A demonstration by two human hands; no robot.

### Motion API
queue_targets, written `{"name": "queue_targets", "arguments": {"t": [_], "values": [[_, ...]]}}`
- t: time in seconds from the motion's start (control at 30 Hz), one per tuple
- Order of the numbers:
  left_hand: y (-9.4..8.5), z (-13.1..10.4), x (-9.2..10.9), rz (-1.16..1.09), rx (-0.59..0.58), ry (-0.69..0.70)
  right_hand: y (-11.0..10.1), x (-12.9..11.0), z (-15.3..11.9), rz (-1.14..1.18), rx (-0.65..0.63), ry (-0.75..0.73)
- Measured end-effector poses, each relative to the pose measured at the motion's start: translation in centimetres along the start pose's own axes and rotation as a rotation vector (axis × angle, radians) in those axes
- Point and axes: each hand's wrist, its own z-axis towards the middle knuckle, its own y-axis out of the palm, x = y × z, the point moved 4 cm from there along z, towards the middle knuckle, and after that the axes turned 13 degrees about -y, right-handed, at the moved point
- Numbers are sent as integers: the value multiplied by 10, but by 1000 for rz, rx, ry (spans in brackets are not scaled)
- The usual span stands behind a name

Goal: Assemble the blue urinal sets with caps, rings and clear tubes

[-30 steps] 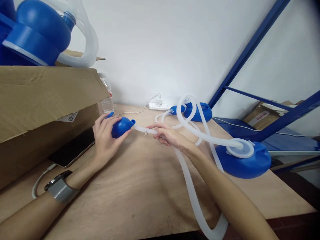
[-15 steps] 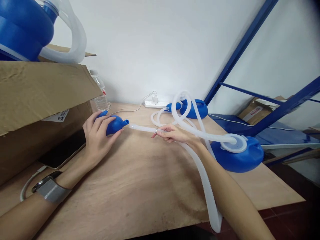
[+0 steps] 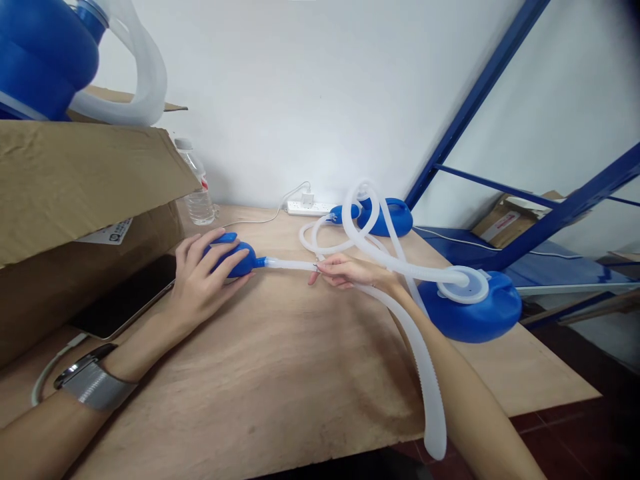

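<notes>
My left hand [image 3: 203,283] is wrapped over a blue squeeze bulb [image 3: 241,260] at the left of the wooden table [image 3: 280,373]. The bulb's nozzle meets the end of a thin clear tube [image 3: 290,265], which looks fitted around it. Farther along that tube, my right hand [image 3: 345,271] pinches it between thumb and fingers, near a small metal clip [image 3: 317,267]. A wide white hose [image 3: 420,353] passes beside my right wrist and hangs over the front edge. Right of my forearm lies a blue container [image 3: 475,310] with a white round lid.
A cardboard box [image 3: 95,160] stands at the left, a phone [image 3: 125,300] beside it. Behind are a water bottle [image 3: 201,193], a power strip [image 3: 300,209] and another blue container [image 3: 395,218] with looped tubes. Blue shelving [image 3: 470,93] rises at the right.
The bulb has turned and moved right in my left hand, so its nozzle now meets the tube end; before, a small gap separated them. My right hand keeps its pinch.
</notes>
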Motion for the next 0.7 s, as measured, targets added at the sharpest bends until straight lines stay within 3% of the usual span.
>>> {"name": "queue_targets", "arguments": {"t": [0.17,0.3,0.47,0.6,0.7], "values": [[4,-3,7,-5,-32,188,6,3,1,-69,52,83],[6,-4,10,-4,-50,258,10,-1,1,-222,35,93],[6,-3,19,20,-67,352,14,0,8,-539,67,-49],[6,-6,33,61,-90,438,38,7,26,-652,-65,-142],[4,-7,39,84,-75,478,53,9,36,-718,-93,-207]]}}
